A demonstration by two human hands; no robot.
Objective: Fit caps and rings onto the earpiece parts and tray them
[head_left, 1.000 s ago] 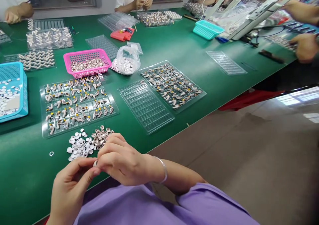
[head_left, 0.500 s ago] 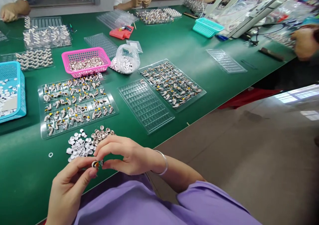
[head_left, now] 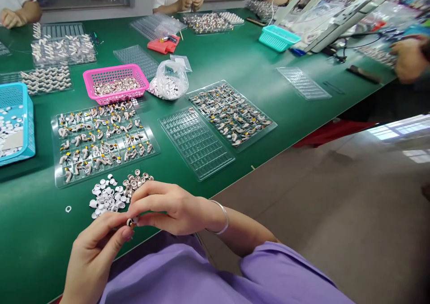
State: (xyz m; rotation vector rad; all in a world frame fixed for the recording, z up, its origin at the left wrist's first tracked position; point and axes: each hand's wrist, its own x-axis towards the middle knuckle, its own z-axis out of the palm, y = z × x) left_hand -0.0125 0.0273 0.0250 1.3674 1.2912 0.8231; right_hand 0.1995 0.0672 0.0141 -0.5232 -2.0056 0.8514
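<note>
Head view: small part [head_left: 130, 223] between fingers [head_left: 151, 202]

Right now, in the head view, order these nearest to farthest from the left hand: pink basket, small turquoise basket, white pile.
1. White pile, just ahead.
2. Pink basket, mid-table, left.
3. Small turquoise basket, far side, to the right.

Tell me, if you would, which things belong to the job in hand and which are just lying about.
Likely the job: small part pinched in the left hand, right hand touching it; white pieces; beige pieces; tray of curved parts beyond them.

Probably just lying about: red sheet; turquoise basket further off.
</note>
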